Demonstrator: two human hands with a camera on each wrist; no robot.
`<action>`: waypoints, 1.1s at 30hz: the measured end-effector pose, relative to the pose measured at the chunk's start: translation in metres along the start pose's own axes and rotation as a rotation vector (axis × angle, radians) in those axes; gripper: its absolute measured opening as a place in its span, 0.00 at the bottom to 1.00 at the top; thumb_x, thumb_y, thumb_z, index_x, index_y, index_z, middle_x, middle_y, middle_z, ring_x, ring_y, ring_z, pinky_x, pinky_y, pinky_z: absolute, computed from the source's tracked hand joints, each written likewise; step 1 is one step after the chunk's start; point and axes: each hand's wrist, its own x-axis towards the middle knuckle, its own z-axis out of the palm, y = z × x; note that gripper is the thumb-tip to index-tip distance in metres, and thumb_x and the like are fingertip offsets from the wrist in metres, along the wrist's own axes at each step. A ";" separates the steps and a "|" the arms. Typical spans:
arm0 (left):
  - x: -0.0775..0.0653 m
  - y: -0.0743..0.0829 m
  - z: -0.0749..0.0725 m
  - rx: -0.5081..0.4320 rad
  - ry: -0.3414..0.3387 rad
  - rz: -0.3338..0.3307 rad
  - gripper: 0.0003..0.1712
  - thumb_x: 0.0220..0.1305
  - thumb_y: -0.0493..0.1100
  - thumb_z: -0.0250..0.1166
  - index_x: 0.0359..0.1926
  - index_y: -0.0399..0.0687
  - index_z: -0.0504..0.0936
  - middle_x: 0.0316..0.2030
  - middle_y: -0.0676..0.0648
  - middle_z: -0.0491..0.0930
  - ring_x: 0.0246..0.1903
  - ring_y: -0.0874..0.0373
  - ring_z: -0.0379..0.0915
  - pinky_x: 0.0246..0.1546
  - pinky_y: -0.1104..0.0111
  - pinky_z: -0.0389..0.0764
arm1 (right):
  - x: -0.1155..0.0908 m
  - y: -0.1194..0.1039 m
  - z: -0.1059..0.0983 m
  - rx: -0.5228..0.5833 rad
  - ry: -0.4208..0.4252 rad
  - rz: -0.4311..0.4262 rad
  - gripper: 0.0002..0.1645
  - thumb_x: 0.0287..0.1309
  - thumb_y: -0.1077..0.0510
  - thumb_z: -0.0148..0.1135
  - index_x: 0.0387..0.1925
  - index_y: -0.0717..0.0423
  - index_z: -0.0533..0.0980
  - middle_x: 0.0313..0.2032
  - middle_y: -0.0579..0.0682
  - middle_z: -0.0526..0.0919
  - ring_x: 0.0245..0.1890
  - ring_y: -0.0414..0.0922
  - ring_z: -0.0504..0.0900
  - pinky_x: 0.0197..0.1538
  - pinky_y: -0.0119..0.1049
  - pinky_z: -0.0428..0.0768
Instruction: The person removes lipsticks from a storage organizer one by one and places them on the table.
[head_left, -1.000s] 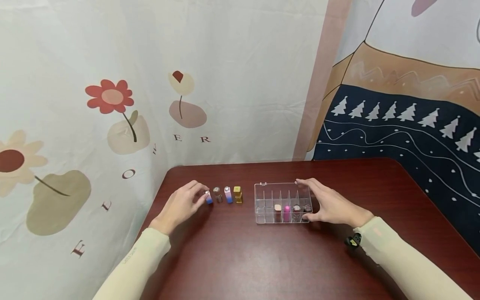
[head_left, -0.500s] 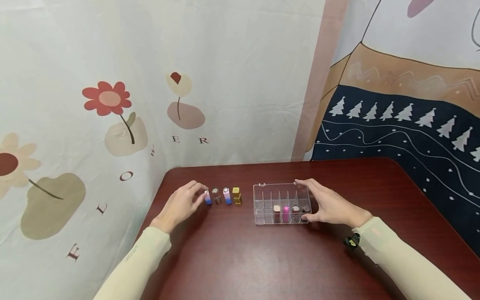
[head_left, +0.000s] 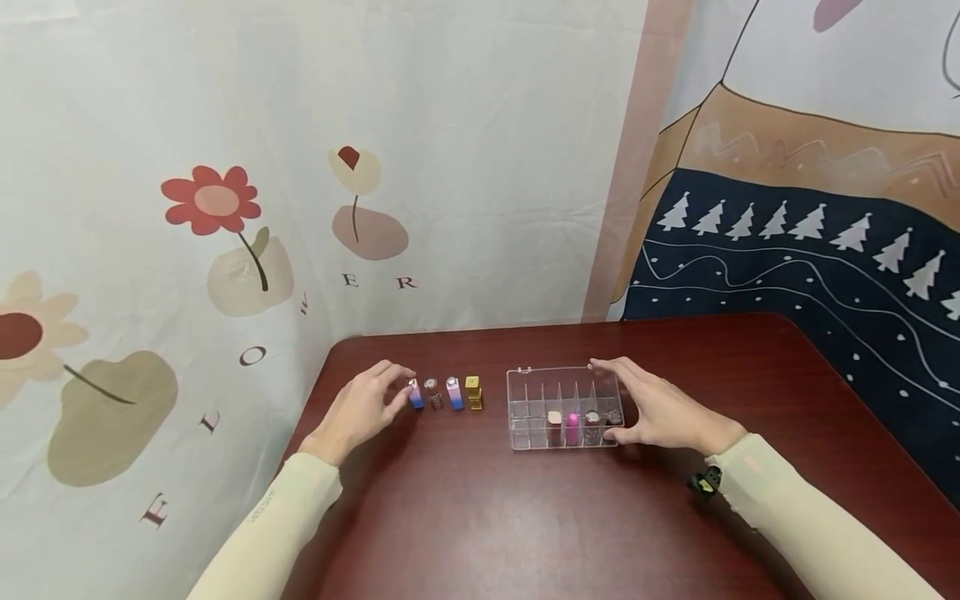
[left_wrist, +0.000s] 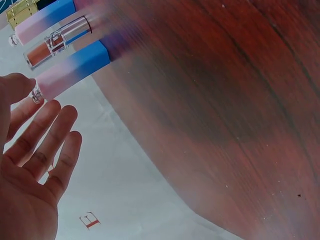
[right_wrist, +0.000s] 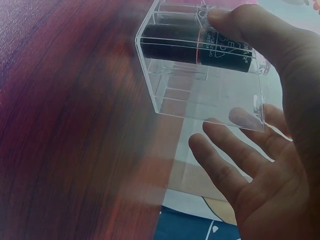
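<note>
At the left end of a short row, a pink-to-blue lipstick tube (head_left: 416, 395) stands upright. My left hand (head_left: 358, 410) pinches it; in the left wrist view, thumb and index finger meet at the clear knob topping the tube (left_wrist: 75, 71), the other fingers spread loosely. Beside it stand a clear tube (left_wrist: 57, 42) with brownish contents, a second pink-to-blue tube (head_left: 454, 394) and a gold tube (head_left: 473, 393). My right hand (head_left: 663, 410) grips the right end of a clear compartment organizer (head_left: 540, 447), thumb in front, fingers behind. A black lipstick (right_wrist: 175, 42) sits in its end compartment.
Along the organizer's front row also stand a magenta tube (head_left: 573, 429), a tan-topped dark tube (head_left: 555, 429) and a dark round-topped one (head_left: 592, 428). The dark red table (head_left: 480, 525) backs against a printed curtain (head_left: 480, 167).
The view has shifted very slightly. Both hands keep their places, the left at the end tube and the right on the organizer.
</note>
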 end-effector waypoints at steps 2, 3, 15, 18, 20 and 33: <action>-0.001 0.001 -0.001 -0.002 0.000 -0.010 0.16 0.77 0.43 0.79 0.62 0.48 0.92 0.53 0.48 0.91 0.43 0.56 0.94 0.45 0.55 0.95 | 0.000 0.001 0.000 -0.003 0.002 -0.004 0.69 0.54 0.50 0.94 0.90 0.49 0.63 0.76 0.55 0.79 0.70 0.56 0.87 0.70 0.63 0.90; -0.001 0.001 -0.001 -0.001 0.002 -0.012 0.17 0.77 0.43 0.79 0.62 0.48 0.92 0.54 0.48 0.91 0.43 0.56 0.93 0.46 0.54 0.94 | 0.000 0.001 0.000 -0.005 0.002 -0.005 0.69 0.54 0.50 0.94 0.90 0.49 0.63 0.76 0.55 0.79 0.70 0.55 0.87 0.70 0.63 0.90; 0.003 0.013 -0.010 0.073 0.096 0.046 0.19 0.75 0.45 0.80 0.63 0.47 0.92 0.57 0.44 0.91 0.51 0.45 0.89 0.51 0.47 0.91 | 0.000 0.001 -0.001 -0.004 0.005 -0.007 0.68 0.55 0.50 0.94 0.89 0.48 0.63 0.75 0.54 0.79 0.69 0.54 0.87 0.70 0.62 0.91; 0.004 0.021 -0.011 0.079 0.117 0.068 0.19 0.75 0.44 0.80 0.63 0.47 0.92 0.58 0.44 0.91 0.54 0.43 0.89 0.53 0.45 0.89 | 0.000 0.001 -0.001 0.004 0.001 -0.006 0.68 0.55 0.50 0.94 0.89 0.48 0.63 0.75 0.55 0.79 0.69 0.54 0.87 0.70 0.62 0.91; 0.004 0.027 -0.011 0.081 0.131 0.090 0.19 0.75 0.44 0.80 0.63 0.47 0.92 0.58 0.44 0.91 0.55 0.43 0.89 0.53 0.46 0.89 | 0.000 0.000 0.000 0.007 -0.001 -0.007 0.68 0.55 0.50 0.94 0.89 0.49 0.63 0.75 0.56 0.79 0.69 0.55 0.87 0.70 0.63 0.91; 0.013 0.069 -0.004 0.059 0.150 0.226 0.20 0.73 0.49 0.82 0.62 0.50 0.93 0.57 0.49 0.91 0.45 0.52 0.87 0.49 0.53 0.86 | 0.000 0.002 0.000 0.000 -0.004 -0.013 0.68 0.55 0.49 0.94 0.89 0.50 0.63 0.75 0.56 0.79 0.68 0.55 0.88 0.69 0.63 0.91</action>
